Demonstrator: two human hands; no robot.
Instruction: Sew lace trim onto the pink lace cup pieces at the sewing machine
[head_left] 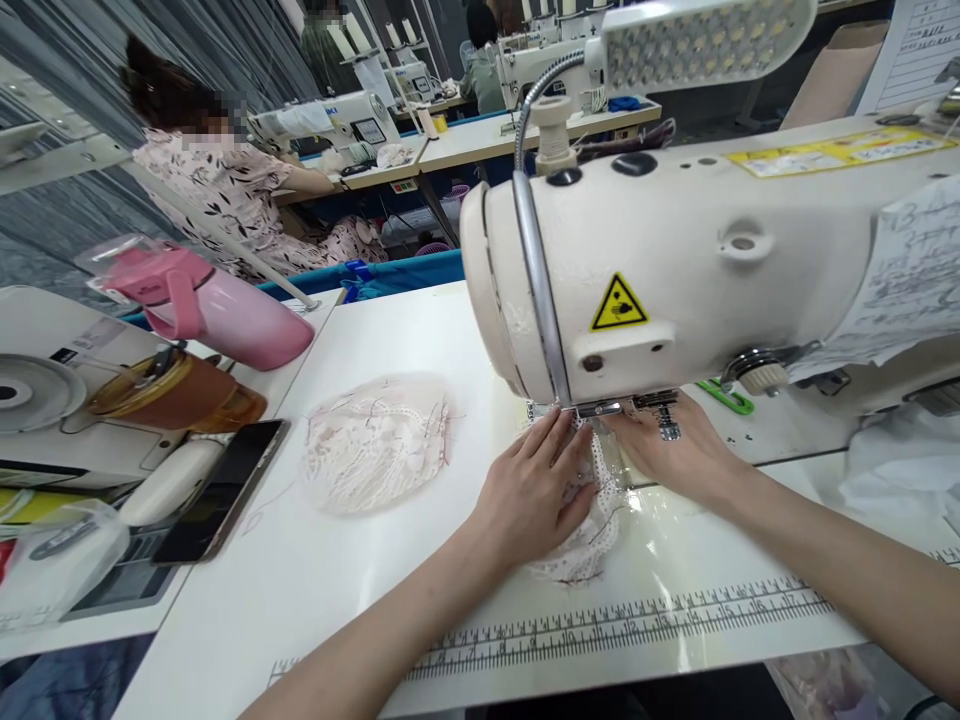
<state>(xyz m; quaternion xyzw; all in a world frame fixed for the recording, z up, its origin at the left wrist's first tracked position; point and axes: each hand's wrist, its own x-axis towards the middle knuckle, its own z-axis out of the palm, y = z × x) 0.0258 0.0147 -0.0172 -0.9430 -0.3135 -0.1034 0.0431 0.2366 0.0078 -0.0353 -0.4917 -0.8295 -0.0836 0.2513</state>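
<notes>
Smooth white tabletop is marked near its front edge by a printed ruler. Behind the ruler, right of the table's middle, a pale lace piece with a dotted, openwork border and loose dark threads is pressed flat under the left hand, whose fingers are extended and spread. The right hand is set beside the metal presser foot and partly hidden by it; whether anything is pinched there cannot be told. Toward the left edge, a second lace piece, rounded and wrinkled, is laid apart from the hands. Along that edge a glossy black phone is placed. Farther left, a white object is enclosed in a crinkled clear bag. Beyond the phone are seen a translucent amber mug and a pink bottle fading to white; the bottle's contents are hidden. Over the lace is held the rounded, enamelled head of a sewing machine, a yellow warning triangle fixed to it. Farthest back, a person in floral cloth is seated near pleated grey curtains.
</notes>
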